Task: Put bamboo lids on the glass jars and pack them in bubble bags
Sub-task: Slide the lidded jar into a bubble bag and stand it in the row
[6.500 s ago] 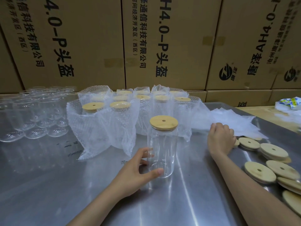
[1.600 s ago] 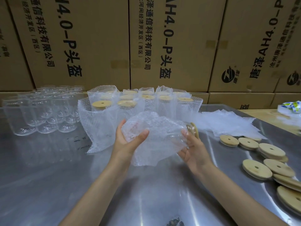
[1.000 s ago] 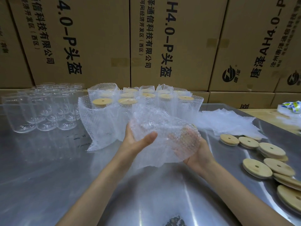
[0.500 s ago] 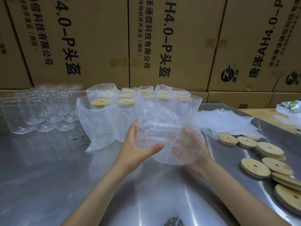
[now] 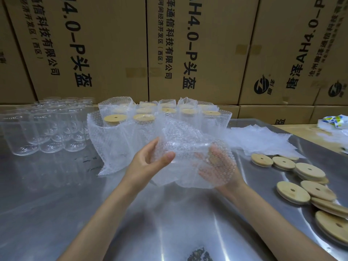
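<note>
Now the lidded glass jar (image 5: pixel 190 149) lies fully inside the bubble bag (image 5: pixel 188 172). Her left hand (image 5: pixel 148 164) grips its base at nine o'clock; her right hand (image 5: pixel 216 168), seen through the wrap at three o'clock, cups the lid end. Packing looks nearly done.

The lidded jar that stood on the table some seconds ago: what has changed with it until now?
The jar left the table and went into a bubble bag. Both hands now hold it on its side above the table: left hand at the base end, right hand covering the lid end through the bag. Loose lids, empty jars and packed jars stayed.
</note>
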The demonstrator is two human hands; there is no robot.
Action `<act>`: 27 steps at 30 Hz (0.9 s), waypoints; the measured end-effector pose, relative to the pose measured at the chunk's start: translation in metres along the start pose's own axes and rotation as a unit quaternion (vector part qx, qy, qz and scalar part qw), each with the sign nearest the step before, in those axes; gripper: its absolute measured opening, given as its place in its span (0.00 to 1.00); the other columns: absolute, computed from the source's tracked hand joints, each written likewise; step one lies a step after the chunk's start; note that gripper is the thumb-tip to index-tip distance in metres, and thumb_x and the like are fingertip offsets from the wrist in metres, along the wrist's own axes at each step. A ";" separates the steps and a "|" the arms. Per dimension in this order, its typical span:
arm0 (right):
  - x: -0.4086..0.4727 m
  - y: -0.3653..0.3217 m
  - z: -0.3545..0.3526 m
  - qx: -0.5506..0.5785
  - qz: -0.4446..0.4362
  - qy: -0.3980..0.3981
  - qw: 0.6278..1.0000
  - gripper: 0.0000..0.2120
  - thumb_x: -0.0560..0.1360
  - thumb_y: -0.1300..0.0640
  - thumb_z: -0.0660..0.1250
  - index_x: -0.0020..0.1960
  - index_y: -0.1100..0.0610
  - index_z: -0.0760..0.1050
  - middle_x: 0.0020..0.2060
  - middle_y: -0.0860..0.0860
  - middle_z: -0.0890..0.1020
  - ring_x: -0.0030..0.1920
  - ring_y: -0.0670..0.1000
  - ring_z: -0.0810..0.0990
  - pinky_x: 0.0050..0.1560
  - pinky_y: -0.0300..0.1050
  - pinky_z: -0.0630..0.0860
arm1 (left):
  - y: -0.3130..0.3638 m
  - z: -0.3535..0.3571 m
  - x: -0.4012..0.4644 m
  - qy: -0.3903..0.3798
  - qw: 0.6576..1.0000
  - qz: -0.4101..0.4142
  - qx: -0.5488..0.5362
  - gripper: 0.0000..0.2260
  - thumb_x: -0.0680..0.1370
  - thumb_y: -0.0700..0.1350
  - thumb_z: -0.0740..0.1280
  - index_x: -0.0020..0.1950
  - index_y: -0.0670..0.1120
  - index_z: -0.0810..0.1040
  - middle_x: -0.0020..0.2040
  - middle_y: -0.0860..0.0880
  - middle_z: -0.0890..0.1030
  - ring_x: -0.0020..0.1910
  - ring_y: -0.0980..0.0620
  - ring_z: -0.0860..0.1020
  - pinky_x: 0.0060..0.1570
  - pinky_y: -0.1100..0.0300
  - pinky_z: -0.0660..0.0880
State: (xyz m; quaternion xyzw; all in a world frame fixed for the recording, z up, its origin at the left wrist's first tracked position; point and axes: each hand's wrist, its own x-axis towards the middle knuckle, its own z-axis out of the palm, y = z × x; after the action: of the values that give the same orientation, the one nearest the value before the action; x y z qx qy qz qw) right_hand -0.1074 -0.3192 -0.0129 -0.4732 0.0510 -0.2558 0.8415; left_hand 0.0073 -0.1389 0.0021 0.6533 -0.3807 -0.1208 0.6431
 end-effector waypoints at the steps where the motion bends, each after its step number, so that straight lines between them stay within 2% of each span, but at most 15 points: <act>1: 0.001 0.000 0.000 0.002 0.001 -0.002 1.000 0.09 0.64 0.51 0.67 0.36 0.52 0.86 0.39 0.52 0.85 0.42 0.54 0.83 0.43 0.51 0.80 | -0.001 -0.001 0.000 -0.008 1.000 -0.001 0.007 0.48 0.57 0.70 0.73 0.74 0.55 0.66 0.70 0.63 0.70 0.68 0.66 0.68 0.66 0.64 0.68; 4: 0.000 0.000 0.004 -0.022 0.004 -0.017 1.000 0.09 0.65 0.51 0.70 0.41 0.55 0.84 0.41 0.54 0.84 0.42 0.54 0.83 0.47 0.52 0.78 | -0.003 -0.002 0.000 -0.040 0.999 -0.002 0.010 0.44 0.58 0.68 0.76 0.71 0.57 0.69 0.65 0.62 0.76 0.64 0.64 0.73 0.66 0.56 0.71; 6: 0.002 0.001 0.003 -0.057 0.003 -0.017 0.998 0.11 0.68 0.51 0.67 0.45 0.58 0.79 0.43 0.55 0.82 0.40 0.53 0.84 0.40 0.49 0.80 | -0.005 -0.001 -0.001 -0.045 0.999 -0.010 0.013 0.42 0.57 0.67 0.77 0.68 0.60 0.69 0.63 0.62 0.77 0.62 0.63 0.75 0.63 0.58 0.72; 8: 0.002 -0.001 0.002 -0.084 -0.001 -0.013 0.996 0.10 0.69 0.52 0.65 0.45 0.56 0.81 0.42 0.54 0.83 0.39 0.51 0.84 0.36 0.45 0.80 | -0.005 0.001 -0.002 -0.034 0.999 -0.007 -0.003 0.36 0.58 0.64 0.78 0.64 0.61 0.72 0.59 0.63 0.79 0.58 0.63 0.78 0.57 0.62 0.74; 10: 0.002 -0.004 -0.001 -0.084 -0.011 -0.016 0.996 0.11 0.70 0.49 0.64 0.42 0.49 0.85 0.42 0.49 0.85 0.42 0.49 0.85 0.38 0.43 0.80 | -0.005 0.004 -0.003 -0.011 0.998 -0.019 -0.064 0.32 0.59 0.61 0.77 0.61 0.59 0.75 0.56 0.60 0.82 0.56 0.59 0.80 0.54 0.60 0.76; 12: 0.004 -0.008 -0.006 -0.073 -0.040 0.006 0.997 0.15 0.71 0.45 0.63 0.49 0.49 0.84 0.49 0.47 0.85 0.50 0.48 0.84 0.44 0.43 0.80 | -0.004 0.009 -0.002 0.015 0.982 -0.059 -0.176 0.28 0.61 0.57 0.77 0.60 0.55 0.77 0.54 0.57 0.84 0.55 0.54 0.82 0.49 0.57 0.79; 14: 0.008 -0.013 -0.010 -0.060 -0.060 0.063 0.994 0.29 0.68 0.39 0.65 0.63 0.54 0.76 0.60 0.50 0.80 0.62 0.50 0.78 0.59 0.48 0.76 | -0.002 0.016 -0.002 0.024 0.950 -0.107 -0.291 0.26 0.64 0.53 0.75 0.61 0.51 0.77 0.54 0.53 0.84 0.54 0.52 0.83 0.41 0.58 0.80; 16: 0.007 -0.013 -0.016 -0.055 -0.049 0.076 0.994 0.40 0.65 0.34 0.63 0.71 0.55 0.67 0.66 0.51 0.76 0.67 0.52 0.74 0.70 0.55 0.66 | 0.002 0.022 -0.004 0.002 0.923 -0.134 -0.361 0.25 0.65 0.55 0.72 0.61 0.49 0.77 0.56 0.49 0.83 0.54 0.49 0.83 0.39 0.59 0.80; 17: 0.007 -0.010 -0.018 -0.054 -0.035 0.055 0.996 0.41 0.66 0.33 0.62 0.72 0.54 0.65 0.65 0.51 0.77 0.67 0.52 0.74 0.71 0.55 0.64 | 0.003 0.025 -0.005 -0.008 0.915 -0.135 -0.381 0.25 0.66 0.57 0.71 0.60 0.49 0.78 0.57 0.47 0.83 0.54 0.48 0.83 0.40 0.58 0.80; 19: 0.004 -0.001 -0.012 -0.059 0.040 -0.002 0.997 0.34 0.71 0.33 0.55 0.70 0.51 0.69 0.63 0.49 0.79 0.65 0.51 0.76 0.70 0.53 0.67 | 0.006 0.028 -0.007 -0.017 0.910 -0.114 -0.398 0.25 0.70 0.57 0.70 0.63 0.47 0.77 0.59 0.44 0.82 0.56 0.46 0.82 0.43 0.57 0.81; 20: 0.001 0.006 -0.004 -0.129 0.069 -0.010 0.989 0.30 0.76 0.36 0.50 0.69 0.53 0.70 0.64 0.51 0.78 0.66 0.52 0.75 0.70 0.51 0.66 | 0.008 0.030 -0.008 -0.017 0.911 -0.103 -0.398 0.24 0.72 0.57 0.69 0.65 0.46 0.77 0.58 0.43 0.82 0.55 0.45 0.82 0.43 0.56 0.81; 22: -0.020 0.028 -0.006 -0.117 0.134 -0.038 0.983 0.27 0.84 0.47 0.44 0.70 0.65 0.66 0.68 0.62 0.72 0.69 0.62 0.68 0.75 0.47 0.50 | 0.008 0.033 -0.011 -0.006 0.916 -0.095 -0.389 0.25 0.74 0.56 0.66 0.65 0.43 0.76 0.58 0.40 0.82 0.53 0.43 0.83 0.42 0.55 0.81; 23: -0.025 0.037 -0.005 -0.208 0.133 -0.083 0.966 0.24 0.85 0.53 0.45 0.70 0.69 0.66 0.67 0.66 0.71 0.69 0.65 0.66 0.75 0.45 0.46 | 0.008 0.035 -0.011 0.006 0.918 -0.099 -0.384 0.27 0.73 0.56 0.65 0.67 0.42 0.75 0.59 0.39 0.81 0.55 0.42 0.82 0.43 0.54 0.81; 25: -0.019 0.042 0.011 -0.220 0.238 -0.082 0.942 0.18 0.84 0.56 0.52 0.71 0.62 0.67 0.66 0.61 0.74 0.69 0.62 0.69 0.70 0.50 0.59 | 0.006 0.039 -0.011 0.039 0.915 -0.114 -0.384 0.31 0.71 0.56 0.69 0.69 0.41 0.72 0.63 0.38 0.78 0.61 0.40 0.78 0.52 0.49 0.80; 27: -0.017 0.045 0.025 -0.237 0.182 -0.199 0.933 0.21 0.83 0.55 0.55 0.75 0.53 0.60 0.72 0.52 0.69 0.72 0.51 0.67 0.71 0.50 0.64 | 0.003 0.045 -0.013 0.077 0.916 -0.123 -0.373 0.36 0.67 0.55 0.75 0.70 0.41 0.70 0.63 0.37 0.78 0.62 0.38 0.77 0.60 0.43 0.75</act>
State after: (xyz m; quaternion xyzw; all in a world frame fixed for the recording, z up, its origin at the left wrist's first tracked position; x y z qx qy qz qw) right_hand -0.0965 -0.2729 -0.0391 -0.6825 0.0264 0.0203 0.7301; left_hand -0.0311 -0.1639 -0.0060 0.4152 -0.1735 -0.2814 0.8476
